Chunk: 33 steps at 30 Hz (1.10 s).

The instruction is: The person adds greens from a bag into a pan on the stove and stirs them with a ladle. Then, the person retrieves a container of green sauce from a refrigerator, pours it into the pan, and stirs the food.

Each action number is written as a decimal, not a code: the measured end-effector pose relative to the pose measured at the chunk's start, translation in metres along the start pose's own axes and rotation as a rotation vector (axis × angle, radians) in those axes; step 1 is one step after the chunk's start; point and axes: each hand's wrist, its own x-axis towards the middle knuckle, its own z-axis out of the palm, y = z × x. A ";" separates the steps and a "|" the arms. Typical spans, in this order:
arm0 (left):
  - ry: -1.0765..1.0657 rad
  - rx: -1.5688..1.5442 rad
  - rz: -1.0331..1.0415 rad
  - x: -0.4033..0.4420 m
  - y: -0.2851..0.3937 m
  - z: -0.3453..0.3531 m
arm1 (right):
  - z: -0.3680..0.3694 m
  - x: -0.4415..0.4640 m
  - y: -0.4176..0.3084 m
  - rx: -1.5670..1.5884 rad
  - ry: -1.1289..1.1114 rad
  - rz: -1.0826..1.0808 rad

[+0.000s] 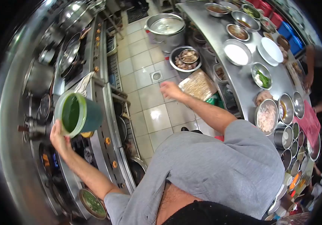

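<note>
My left hand grips the side of a translucent plastic tub held up over the stove. The tub is tilted, and its mouth shows a dark green liquid. My right hand is out over the tiled floor with its fingers loosely bent, holding nothing visible. Near it, lower down, lies a plastic-wrapped package. Below my left arm, a pan with green food in liquid sits on the stove side.
Pots and a wok line the stove at left. A large metal pot and a tub of bulb-like food stand on the floor. The steel table at right carries many bowls. Another person's arm shows beyond it.
</note>
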 end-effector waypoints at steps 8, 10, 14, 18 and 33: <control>-0.595 -0.128 0.051 0.051 0.006 0.300 | -0.170 -0.038 0.032 -0.265 0.720 -0.109; -0.634 -0.117 0.016 0.060 0.012 0.373 | -0.172 -0.043 0.019 -0.313 0.748 -0.137; -0.732 -0.105 0.041 0.070 0.029 0.503 | -0.183 -0.009 0.001 -0.440 0.801 -0.272; -0.864 -0.150 0.091 0.092 0.030 0.629 | -0.212 0.047 -0.018 -0.678 0.869 -0.235; -0.861 -0.285 0.168 0.127 0.010 0.998 | -0.300 0.128 -0.002 -0.995 0.885 0.036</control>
